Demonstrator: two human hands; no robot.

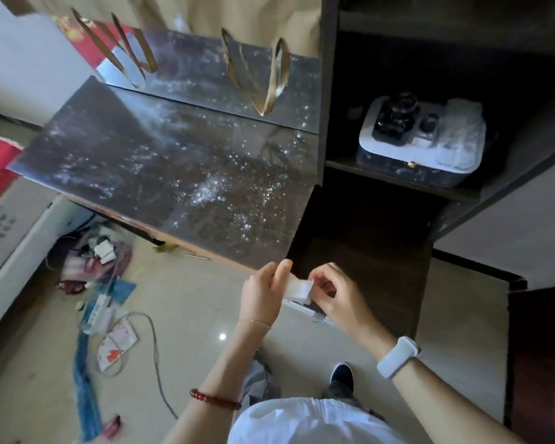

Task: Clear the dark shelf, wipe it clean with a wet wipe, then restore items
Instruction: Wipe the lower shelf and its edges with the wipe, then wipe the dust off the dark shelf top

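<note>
A folded white wet wipe (298, 288) is held between both hands in front of the body, above the tiled floor and just off the near corner of the glittered dark boxes (180, 174). The left hand (263, 294) is curled with thumb and fingers pinched on the wipe's left end; the right hand (332, 294) is likewise curled, its fingertips pinched on the right end. A white wipe packet (305, 310) is seen directly beneath the hands, partly hidden by them; whether it is supported by anything cannot be told.

The step in hand is judged to be the preparing of the wipe, which appears to be being pulled open or unfolded, ahead of the wiping. The dark shelf (398, 179) stands to the right, and a white-topped case (423, 145) with a dark bottle (394, 118) on it is still seen near its front edge, so the clearing seems unfinished, or another level is meant.

The next move is judged to call for the wipe to be spread flat, taken into one hand, and carried to the right onto a bare shelf board, with the case lifted off first if that level is to be wiped
</note>
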